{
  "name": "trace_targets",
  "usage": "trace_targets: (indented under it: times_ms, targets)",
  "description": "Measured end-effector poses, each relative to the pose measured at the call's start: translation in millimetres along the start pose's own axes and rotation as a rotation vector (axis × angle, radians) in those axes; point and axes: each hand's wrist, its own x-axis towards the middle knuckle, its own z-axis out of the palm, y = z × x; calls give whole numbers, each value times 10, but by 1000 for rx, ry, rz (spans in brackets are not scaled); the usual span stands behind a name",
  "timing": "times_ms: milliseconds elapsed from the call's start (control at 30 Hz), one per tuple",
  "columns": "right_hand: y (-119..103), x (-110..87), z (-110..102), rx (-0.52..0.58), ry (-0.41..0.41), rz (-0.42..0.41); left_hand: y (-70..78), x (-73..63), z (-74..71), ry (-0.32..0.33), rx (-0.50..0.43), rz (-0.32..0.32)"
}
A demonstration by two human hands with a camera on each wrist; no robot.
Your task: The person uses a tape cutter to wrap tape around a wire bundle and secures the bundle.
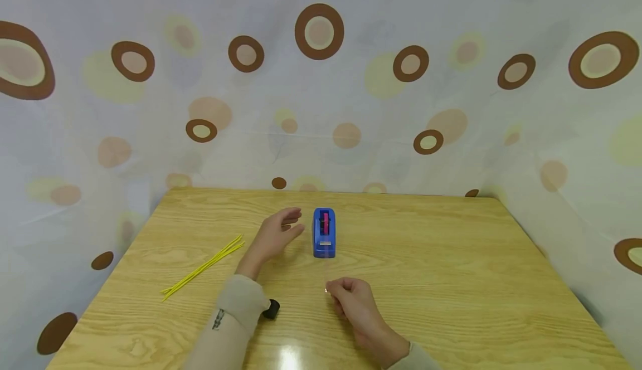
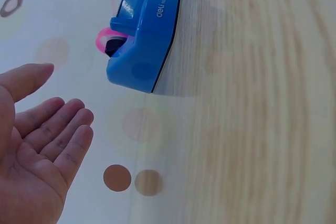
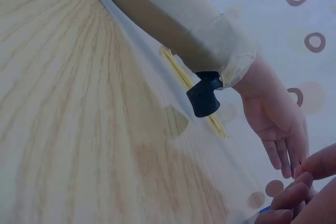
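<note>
A blue tape dispenser (image 1: 324, 250) with a pink core stands near the middle of the wooden table. My left hand (image 1: 275, 235) is held just left of it, apart from it, fingers extended and thumb spread. The left wrist view shows that palm (image 2: 39, 169) with nothing in it, beside the dispenser (image 2: 152, 40). Nearer to me, my right hand (image 1: 357, 306) pinches the end of a strip of clear tape between thumb and forefinger; a small glint shows at the fingertips. The strip is barely visible between hand and dispenser. In the right wrist view my left hand partly hides behind the right fingers (image 3: 294, 198).
Several thin yellow sticks (image 1: 203, 267) lie in a loose bundle on the left of the wooden table (image 1: 451, 269). A black wrist camera (image 1: 271, 308) sits on my left cuff. A cloth (image 1: 371, 108) patterned with circles hangs behind and at both sides.
</note>
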Motion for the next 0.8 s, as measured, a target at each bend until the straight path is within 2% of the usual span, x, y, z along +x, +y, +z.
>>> trace_targets:
  times_ms: [267, 800]
  targets:
    - [-15, -3, 8, 2, -14, 19, -9, -76, -110, 8, 14, 19]
    - [-29, -8, 15, -14, -21, 41, -14, -235, -303, 24, 33, 12]
